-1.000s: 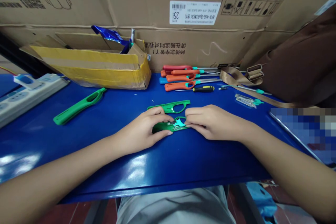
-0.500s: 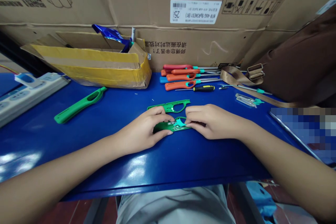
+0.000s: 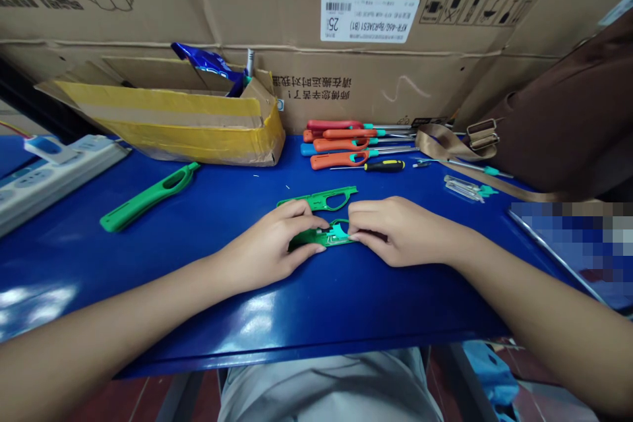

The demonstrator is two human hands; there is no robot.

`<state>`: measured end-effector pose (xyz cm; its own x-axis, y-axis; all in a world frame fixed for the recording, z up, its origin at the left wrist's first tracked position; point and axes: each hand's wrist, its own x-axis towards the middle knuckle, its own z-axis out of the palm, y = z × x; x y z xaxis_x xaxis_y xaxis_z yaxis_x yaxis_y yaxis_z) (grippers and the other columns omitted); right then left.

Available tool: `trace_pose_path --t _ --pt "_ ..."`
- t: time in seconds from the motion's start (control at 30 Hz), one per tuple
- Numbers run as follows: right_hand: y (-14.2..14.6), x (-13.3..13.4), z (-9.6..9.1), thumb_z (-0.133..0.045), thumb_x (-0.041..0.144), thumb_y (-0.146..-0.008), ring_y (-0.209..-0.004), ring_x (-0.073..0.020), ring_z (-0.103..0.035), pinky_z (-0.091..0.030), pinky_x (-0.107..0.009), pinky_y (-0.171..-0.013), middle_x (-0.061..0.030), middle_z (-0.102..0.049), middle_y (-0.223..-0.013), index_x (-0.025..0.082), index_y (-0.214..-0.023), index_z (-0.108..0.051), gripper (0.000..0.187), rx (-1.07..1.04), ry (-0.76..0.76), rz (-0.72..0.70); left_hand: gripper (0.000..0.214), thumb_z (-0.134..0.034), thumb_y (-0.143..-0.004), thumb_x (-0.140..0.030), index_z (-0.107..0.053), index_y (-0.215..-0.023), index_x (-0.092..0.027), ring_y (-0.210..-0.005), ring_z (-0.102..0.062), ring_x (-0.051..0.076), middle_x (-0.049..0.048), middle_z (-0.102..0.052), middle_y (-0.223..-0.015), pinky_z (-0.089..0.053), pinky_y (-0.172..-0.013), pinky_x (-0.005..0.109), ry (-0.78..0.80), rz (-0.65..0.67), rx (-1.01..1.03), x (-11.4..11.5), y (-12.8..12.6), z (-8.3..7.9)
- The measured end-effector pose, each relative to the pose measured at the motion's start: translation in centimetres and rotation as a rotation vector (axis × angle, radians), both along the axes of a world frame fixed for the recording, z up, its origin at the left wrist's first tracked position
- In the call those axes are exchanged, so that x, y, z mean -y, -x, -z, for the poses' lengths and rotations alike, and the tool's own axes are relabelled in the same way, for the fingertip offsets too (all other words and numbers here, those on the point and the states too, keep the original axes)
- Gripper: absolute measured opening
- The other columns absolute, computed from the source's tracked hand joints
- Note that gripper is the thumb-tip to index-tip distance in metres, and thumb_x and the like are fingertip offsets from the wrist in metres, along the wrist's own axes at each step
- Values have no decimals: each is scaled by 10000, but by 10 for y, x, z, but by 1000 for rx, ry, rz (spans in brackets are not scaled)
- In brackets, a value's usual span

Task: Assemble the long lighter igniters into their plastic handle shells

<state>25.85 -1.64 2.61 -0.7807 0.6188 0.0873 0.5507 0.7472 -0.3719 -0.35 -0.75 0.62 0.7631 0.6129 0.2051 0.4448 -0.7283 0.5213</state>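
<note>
Between my two hands lies a green lighter casing half (image 3: 307,237), its hollow side up, with a teal trigger piece (image 3: 337,231) and small parts inside. My left hand (image 3: 277,241) grips its left end, thumb on the near edge and fingers over the far side. With fingertips pinched at the right end, my right hand (image 3: 390,231) holds the casing beside the teal piece; what exactly lies under those fingertips is hidden. Just beyond, another green casing half (image 3: 324,200) rests on the table. A third green casing piece (image 3: 148,199) lies farther left.
Several orange and red lighters (image 3: 341,159) lie at the back by a yellow-black screwdriver (image 3: 384,166). A taped cardboard box (image 3: 173,125) stands back left, near a power strip (image 3: 59,175). At right are a tan strap (image 3: 438,143) and small clear parts (image 3: 463,189).
Both hands stay almost in place around the casing half. The teal piece and small parts inside look slightly shifted; the view has moved a little.
</note>
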Motion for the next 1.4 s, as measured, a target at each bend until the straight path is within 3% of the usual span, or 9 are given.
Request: trace_pose_path --t 0.3,0.5,0.67,0.8,0.9,1.23,1.4 --pt "2 1 -2 -551 130 -953 -743 -141 -572 -395 -257 -673 -16 -600 -823 170 -798 -644 185 -1 -1 0 256 -610 -989 -245 -658 -1225 -161 -1024 -605 224 80 -625 -1057 -520 -936 360 -34 19 7 0 1 1" --pt "4 7 -3 -506 110 -937 -636 -132 -495 -329 -283 -589 -27 -614 -824 167 -779 -655 224 144 -175 -25 378 -514 -1031 -211 -599 -1399 -224 -969 -550 209 82 -556 -1028 -513 -890 353 -135 96 -55 2 2 3" --pt "8 13 -1 -477 191 -998 -680 -144 -559 -358 -304 -602 -56 -656 -930 154 -891 -714 263 112 -257 39 382 -436 -1062 -229 -620 -1396 -214 -951 -529 222 113 -538 -1047 -509 -852 372 -205 117 -132 4 0 1" --pt "11 16 4 -526 262 -1007 -771 -153 -624 -385 -295 -615 -58 -675 -1031 162 -1022 -730 228 20 -298 64 357 -483 -1047 -215 -643 -1366 -232 -961 -531 217 86 -533 -1006 -503 -865 369 -168 123 -105 3 0 -1" --pt "14 16 8 -546 268 -1009 -733 -139 -623 -381 -291 -605 -44 -689 -1044 179 -1015 -742 216 33 -312 47 336 -531 -1025 -196 -668 -1330 -227 -978 -533 211 74 -527 -1004 -499 -886 361 -101 114 -51 1 1 -1" --pt "28 23 12 -595 180 -968 -782 -157 -624 -428 -279 -658 -42 -650 -943 164 -992 -715 123 3 -66 219 319 -572 -1004 -189 -684 -1302 -213 -942 -520 203 52 -503 -958 -470 -870 346 -21 102 11 -1 0 2" --pt "31 22 14 -631 89 -906 -652 -89 -534 -421 -242 -630 -19 -631 -916 156 -910 -662 74 -155 83 272 275 -577 -1004 -207 -701 -1249 -210 -941 -519 209 53 -507 -954 -459 -854 342 -47 105 -1 -2 0 3"
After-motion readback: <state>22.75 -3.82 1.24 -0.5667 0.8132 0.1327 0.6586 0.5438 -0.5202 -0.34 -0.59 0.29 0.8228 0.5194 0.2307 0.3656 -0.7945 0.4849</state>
